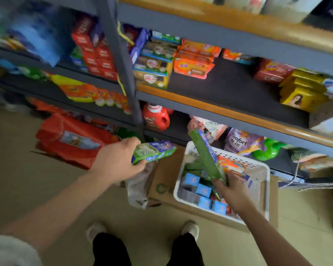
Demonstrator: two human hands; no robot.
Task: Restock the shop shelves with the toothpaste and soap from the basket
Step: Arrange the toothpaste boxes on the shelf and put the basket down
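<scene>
My left hand [116,160] grips one end of a green and blue toothpaste box [155,151], held level in front of the lower shelf. A second green toothpaste box [207,154] is held by its bottom end in my right hand [232,191] and stands tilted up above the white basket [258,169]. The basket rests on a cardboard box [165,181] on the floor. Inside it lie several small blue soap boxes [204,191], more green boxes and an orange pack [232,166]. The whole view is motion-blurred.
Grey metal shelves [229,85] hold stacked soap packs: green ones [155,64], orange ones [194,63], yellow ones [304,91]. Red toothpaste boxes [96,52] fill the left bay. A red detergent bottle [156,117], a purple pouch [242,141] and red bags [71,141] sit low. My feet stand below.
</scene>
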